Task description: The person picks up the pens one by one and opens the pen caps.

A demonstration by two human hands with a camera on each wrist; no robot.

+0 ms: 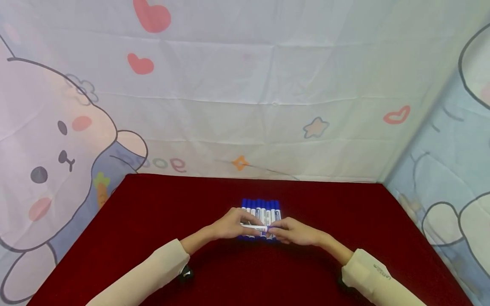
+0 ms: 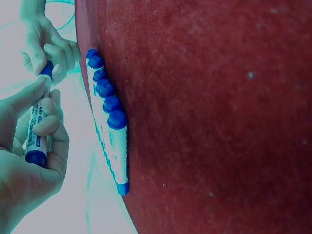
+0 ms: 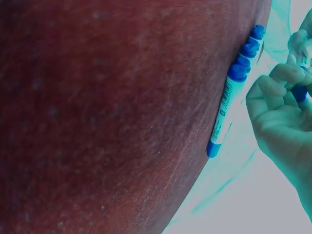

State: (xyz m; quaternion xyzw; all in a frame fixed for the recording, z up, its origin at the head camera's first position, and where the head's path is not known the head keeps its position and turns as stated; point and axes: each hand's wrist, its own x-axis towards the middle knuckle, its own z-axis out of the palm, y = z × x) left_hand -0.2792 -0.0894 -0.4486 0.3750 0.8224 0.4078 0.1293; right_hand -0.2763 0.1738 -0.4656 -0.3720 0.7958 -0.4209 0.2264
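Observation:
Between both hands a white marker with a blue cap lies crosswise above a row of markers. My left hand grips its white barrel; the blue end plug shows below the curled fingers in the left wrist view. My right hand pinches the blue cap between thumb and fingers. Underneath, several white markers lie side by side on the red cloth, blue caps pointing away from me. The hands and the held marker hide part of the row.
A dark red cloth covers the table. Behind it hangs a pale printed curtain with hearts and stars, and another printed sheet stands along the right side. Dark bands sit at both wrists by the white sleeves.

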